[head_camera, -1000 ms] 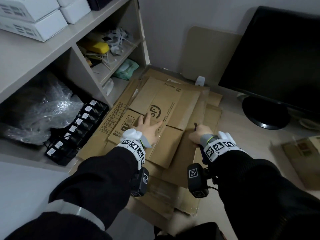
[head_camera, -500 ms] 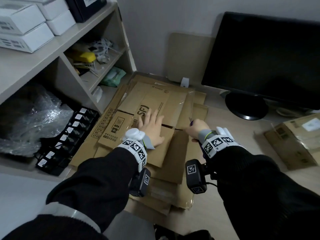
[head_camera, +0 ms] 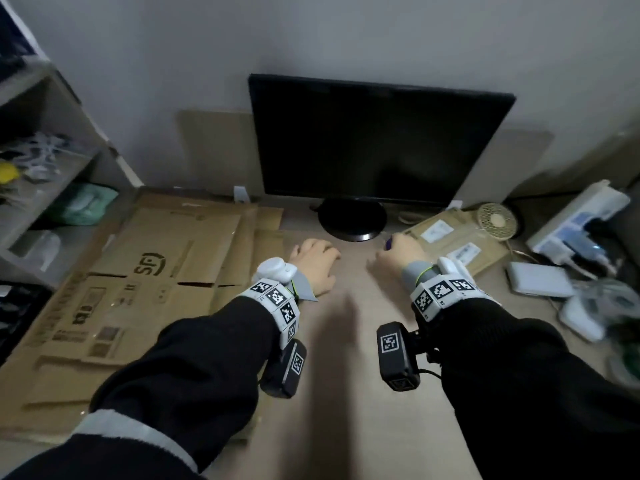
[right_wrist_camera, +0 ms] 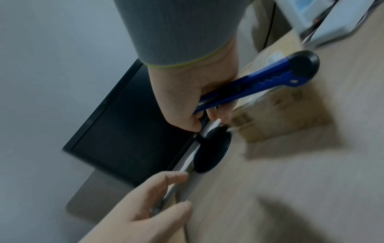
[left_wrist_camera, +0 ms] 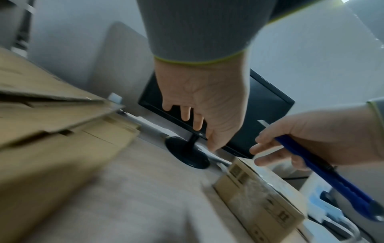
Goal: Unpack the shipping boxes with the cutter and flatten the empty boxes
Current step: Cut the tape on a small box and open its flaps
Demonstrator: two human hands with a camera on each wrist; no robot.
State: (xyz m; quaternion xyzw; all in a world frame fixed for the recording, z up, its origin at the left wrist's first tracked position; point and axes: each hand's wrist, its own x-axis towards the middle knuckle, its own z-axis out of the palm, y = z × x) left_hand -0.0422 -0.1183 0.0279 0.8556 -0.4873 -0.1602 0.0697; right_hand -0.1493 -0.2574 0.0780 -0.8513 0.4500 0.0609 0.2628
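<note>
A stack of flattened cardboard boxes lies on the desk at the left, also visible in the left wrist view as the flattened boxes. A closed shipping box with white labels sits right of the monitor foot; the same box shows in both wrist views. My right hand grips a blue cutter, blade out, just left of that box. My left hand hovers over bare desk with loosely hanging fingers, holding nothing.
A black monitor stands at the back on a round foot. Shelves with clutter line the left. A round white fan, a power strip and white devices crowd the right.
Both hands left the flattened cardboard stack and moved right, toward the closed box by the monitor. My view swung right with them. The cutter stays in my right hand.
</note>
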